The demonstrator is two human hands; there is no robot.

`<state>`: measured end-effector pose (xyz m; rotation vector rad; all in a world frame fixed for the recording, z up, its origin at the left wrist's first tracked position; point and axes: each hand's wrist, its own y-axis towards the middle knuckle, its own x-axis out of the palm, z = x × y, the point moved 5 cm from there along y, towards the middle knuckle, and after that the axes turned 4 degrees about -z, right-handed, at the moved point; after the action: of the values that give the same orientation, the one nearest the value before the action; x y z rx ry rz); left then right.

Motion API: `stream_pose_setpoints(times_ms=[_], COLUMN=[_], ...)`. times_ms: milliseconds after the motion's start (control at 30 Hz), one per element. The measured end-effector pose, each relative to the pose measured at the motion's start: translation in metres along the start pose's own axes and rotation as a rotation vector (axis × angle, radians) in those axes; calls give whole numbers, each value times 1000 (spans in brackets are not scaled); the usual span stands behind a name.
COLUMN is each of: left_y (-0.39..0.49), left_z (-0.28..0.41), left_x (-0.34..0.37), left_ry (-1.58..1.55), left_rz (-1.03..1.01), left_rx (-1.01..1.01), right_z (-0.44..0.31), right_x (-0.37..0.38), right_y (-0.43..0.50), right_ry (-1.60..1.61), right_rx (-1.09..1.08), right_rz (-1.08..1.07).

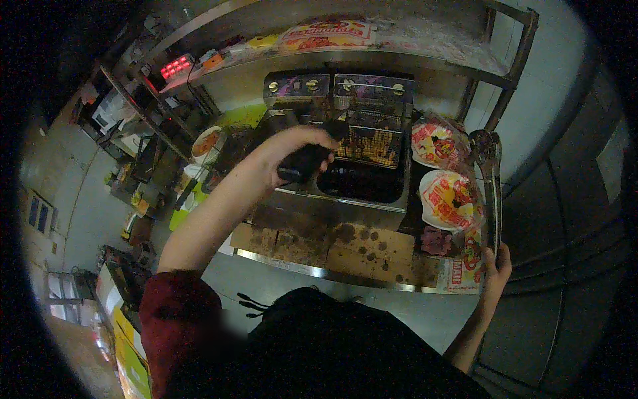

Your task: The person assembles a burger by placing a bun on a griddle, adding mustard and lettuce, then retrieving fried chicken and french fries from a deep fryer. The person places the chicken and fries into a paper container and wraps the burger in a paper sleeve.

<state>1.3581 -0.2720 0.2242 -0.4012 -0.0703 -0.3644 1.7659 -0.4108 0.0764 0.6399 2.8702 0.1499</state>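
My left hand (294,144) reaches over the front of a twin deep fryer (364,209) and grips a black object (301,164) whose kind I cannot make out. Just right of that hand, a wire fry basket (376,159) with golden fries inside rests raised at the back of the right tank. Dark oil (359,187) shows in front of the basket. My right hand (497,267) holds the lower end of long metal tongs (493,194), which point away from me. Beside the tongs lie two stacks of printed paper wrappers (451,199), (436,144).
Grease-stained cardboard (369,249) covers the counter's front, edged by a metal rim (319,272). A metal shelf (413,57) with printed packaging (324,35) spans the back. A red-lit display (176,67) sits at its left. A white bowl (208,144) stands left of the fryer.
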Motion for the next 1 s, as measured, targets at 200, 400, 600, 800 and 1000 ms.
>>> stream_pose_setpoints(times_ms=[200,400,600,800,1000], left_y=[11,12,32,31,26], left_z=[13,2,-22,-68,-120], left_x=[12,9,-1,10,21], left_ry=[-3,1,-69,-183,-220], left_rz=[-5,-76,-174,-174,-95], left_rx=[90,-2,56,7,50], right_z=[6,12,19,21,20], right_x=[12,15,25,47,66], right_y=[9,9,16,29,36], right_ry=[17,115,105,90,118], right_rx=[-38,-32,-91,-13,70], right_rz=[-22,25,-80,-145,50])
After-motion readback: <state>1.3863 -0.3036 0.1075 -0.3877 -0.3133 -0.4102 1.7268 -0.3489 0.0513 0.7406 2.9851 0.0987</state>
